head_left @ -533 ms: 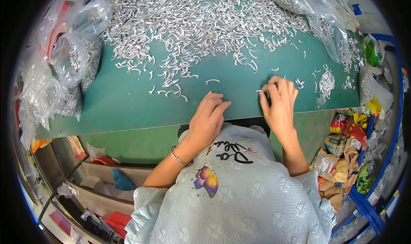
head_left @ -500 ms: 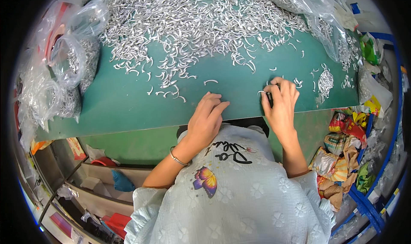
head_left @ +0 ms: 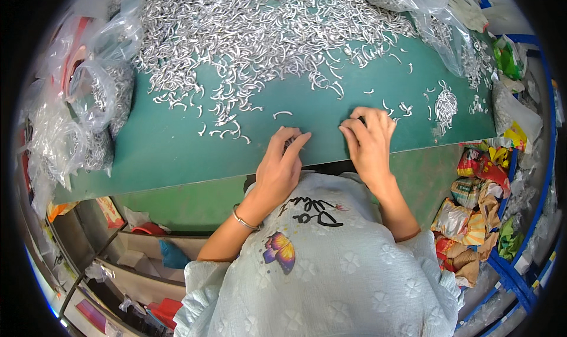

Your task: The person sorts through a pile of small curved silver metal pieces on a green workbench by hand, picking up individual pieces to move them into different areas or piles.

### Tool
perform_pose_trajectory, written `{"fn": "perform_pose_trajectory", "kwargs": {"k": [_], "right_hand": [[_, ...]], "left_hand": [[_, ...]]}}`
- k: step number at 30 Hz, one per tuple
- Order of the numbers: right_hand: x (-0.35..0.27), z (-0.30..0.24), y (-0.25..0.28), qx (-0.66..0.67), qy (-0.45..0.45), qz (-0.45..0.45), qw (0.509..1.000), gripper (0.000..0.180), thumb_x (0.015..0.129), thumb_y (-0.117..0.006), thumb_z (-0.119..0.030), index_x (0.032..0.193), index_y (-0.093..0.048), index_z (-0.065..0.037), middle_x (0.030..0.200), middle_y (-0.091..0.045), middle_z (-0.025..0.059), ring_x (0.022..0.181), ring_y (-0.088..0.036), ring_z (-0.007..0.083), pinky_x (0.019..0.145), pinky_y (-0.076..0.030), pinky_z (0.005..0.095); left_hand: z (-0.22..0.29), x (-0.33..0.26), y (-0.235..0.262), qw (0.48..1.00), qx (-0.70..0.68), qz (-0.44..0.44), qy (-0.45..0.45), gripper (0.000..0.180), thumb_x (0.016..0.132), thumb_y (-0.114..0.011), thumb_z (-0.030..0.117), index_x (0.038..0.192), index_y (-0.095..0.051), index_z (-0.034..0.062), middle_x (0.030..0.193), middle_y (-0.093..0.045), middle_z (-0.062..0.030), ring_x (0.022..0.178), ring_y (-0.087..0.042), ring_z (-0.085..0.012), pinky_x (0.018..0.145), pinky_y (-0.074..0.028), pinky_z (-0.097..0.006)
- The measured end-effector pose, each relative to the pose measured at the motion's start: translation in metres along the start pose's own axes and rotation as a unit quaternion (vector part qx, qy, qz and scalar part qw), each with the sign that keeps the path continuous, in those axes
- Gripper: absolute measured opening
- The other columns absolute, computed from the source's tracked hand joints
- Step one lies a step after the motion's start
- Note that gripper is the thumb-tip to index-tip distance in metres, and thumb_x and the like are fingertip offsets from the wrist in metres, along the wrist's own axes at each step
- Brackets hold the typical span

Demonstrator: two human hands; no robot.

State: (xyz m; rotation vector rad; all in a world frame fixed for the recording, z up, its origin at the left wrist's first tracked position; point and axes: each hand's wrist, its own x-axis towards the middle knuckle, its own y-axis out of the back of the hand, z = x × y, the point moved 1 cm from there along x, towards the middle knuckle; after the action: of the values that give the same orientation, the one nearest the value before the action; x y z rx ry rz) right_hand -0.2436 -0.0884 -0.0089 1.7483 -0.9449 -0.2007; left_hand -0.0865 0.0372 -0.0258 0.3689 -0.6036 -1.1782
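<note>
A large heap of small, curved silver metal pieces (head_left: 248, 36) spreads over the far part of the green table (head_left: 171, 154). Close to the near edge, my left hand (head_left: 282, 160) has its fingers curled in, with the thumb near the index finger; whatever lies between them is too small to make out. One loose curved piece (head_left: 283, 113) rests just beyond its fingertips. My right hand (head_left: 372, 141) is bent over the tabletop, thumb and fingers drawn together, hiding what they grip. A few stray pieces (head_left: 405, 108) lie beside its knuckles.
A small separate pile (head_left: 446, 106) of the same pieces sits at right. Clear plastic bags of pieces (head_left: 97, 101) stand at the left edge, another bag (head_left: 443, 36) at the far right. Colourful packets (head_left: 466, 213) fill a blue-framed rack; shelving (head_left: 147, 254) is at lower left.
My right hand has shifted left, toward my left hand, and its fingers have drawn closer together. My left hand stays near the edge, its fingers slightly more curled.
</note>
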Motion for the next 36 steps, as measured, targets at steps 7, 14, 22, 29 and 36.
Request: {"fn": "perform_pose_trajectory", "kwargs": {"k": [7,14,22,29,36], "right_hand": [[0.011,-0.032,-0.015,0.166,0.020,-0.037,0.985,0.019,0.081,-0.069,-0.008,0.098,-0.063,-0.003,0.088,-0.060,0.0115,0.083,-0.057,0.0304,0.072,-0.042,0.0390],[0.005,-0.050,-0.018,0.159,-0.019,-0.099,0.982,0.027,0.085,-0.066,-0.006,0.111,-0.059,0.000,0.092,-0.059,0.0149,0.083,-0.059,0.0363,0.075,-0.048,0.0432],[0.024,-0.053,-0.013,0.231,-0.010,-0.173,0.957,0.041,0.081,-0.073,-0.019,0.116,-0.059,-0.001,0.111,-0.054,0.0135,0.098,-0.057,0.0344,0.079,-0.049,0.0431],[0.014,-0.065,-0.039,0.164,0.147,-0.179,0.959,0.037,0.077,-0.075,-0.020,0.108,-0.062,-0.003,0.107,-0.054,0.0121,0.093,-0.057,0.0303,0.077,-0.049,0.0403],[-0.006,-0.071,-0.025,0.314,0.193,-0.298,0.880,0.029,0.076,-0.076,-0.013,0.101,-0.064,-0.004,0.108,-0.056,0.0109,0.091,-0.058,0.0299,0.078,-0.050,0.0394]], "left_hand": [[0.002,0.000,0.009,0.997,-0.071,0.015,0.002,0.074,0.071,-0.057,-0.015,0.140,-0.036,0.0003,0.139,-0.041,-0.0224,0.129,-0.043,-0.0392,0.108,-0.037,-0.044],[-0.003,-0.015,0.016,0.984,-0.168,0.050,0.041,0.080,0.068,-0.041,-0.015,0.145,-0.026,0.0007,0.146,-0.030,-0.0214,0.141,-0.030,-0.0365,0.119,-0.020,-0.045],[-0.008,-0.074,0.031,0.759,-0.509,-0.135,0.383,0.037,0.095,-0.046,0.015,0.126,-0.051,-0.0044,0.108,-0.062,-0.0170,0.115,-0.058,-0.0304,0.100,-0.045,-0.038],[-0.044,-0.065,-0.021,0.417,-0.817,-0.078,0.390,0.052,0.101,-0.036,0.036,0.130,-0.049,-0.0061,0.132,-0.055,-0.0237,0.121,-0.055,-0.0346,0.108,-0.041,-0.045],[-0.052,-0.077,-0.022,0.328,-0.818,-0.031,0.471,0.034,0.101,-0.040,0.024,0.118,-0.054,-0.0020,0.113,-0.062,-0.0177,0.102,-0.064,-0.0285,0.085,-0.055,-0.044]]}}
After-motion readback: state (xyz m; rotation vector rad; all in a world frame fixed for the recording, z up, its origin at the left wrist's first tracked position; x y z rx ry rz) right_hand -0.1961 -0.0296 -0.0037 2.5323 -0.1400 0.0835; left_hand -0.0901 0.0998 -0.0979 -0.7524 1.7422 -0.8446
